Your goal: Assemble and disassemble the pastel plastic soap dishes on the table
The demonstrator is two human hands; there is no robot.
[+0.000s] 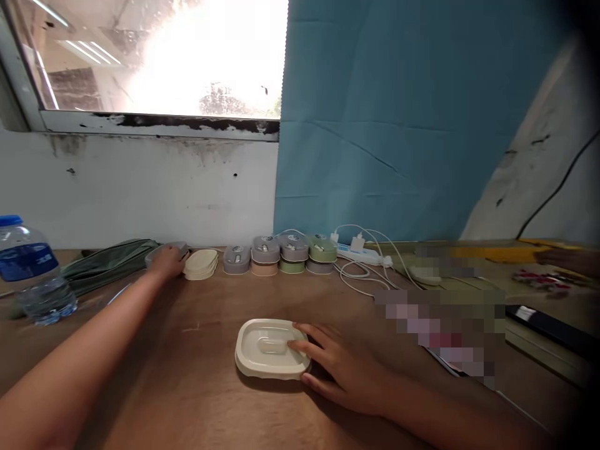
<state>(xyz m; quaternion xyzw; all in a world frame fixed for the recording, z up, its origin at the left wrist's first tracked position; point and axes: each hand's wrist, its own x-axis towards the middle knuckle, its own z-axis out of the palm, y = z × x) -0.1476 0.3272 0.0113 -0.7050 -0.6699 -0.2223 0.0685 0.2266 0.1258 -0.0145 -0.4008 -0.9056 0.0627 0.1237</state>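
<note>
A cream plastic tray [252,351], shallow and rounded at the corners with an oval recess in its middle, lies on the table in front of me. My right hand [340,369] holds its right end, with fingers over the rim and the thumb against the near side. At the back left, my left hand [167,262] reaches out and its fingers are curled on a greyish plastic piece [178,246], mostly covered by the hand. Just right of that hand sits a stack of thin cream plastic pieces [200,265].
Several lidded boxes [266,247] in grey, peach and green line the wall, partly stacked. Behind stands a white power strip [360,255] with cables. A water bottle [35,275] and a green pouch [115,264] are left; a dark phone [548,328] lies right. Another person's hand [562,257] shows far right.
</note>
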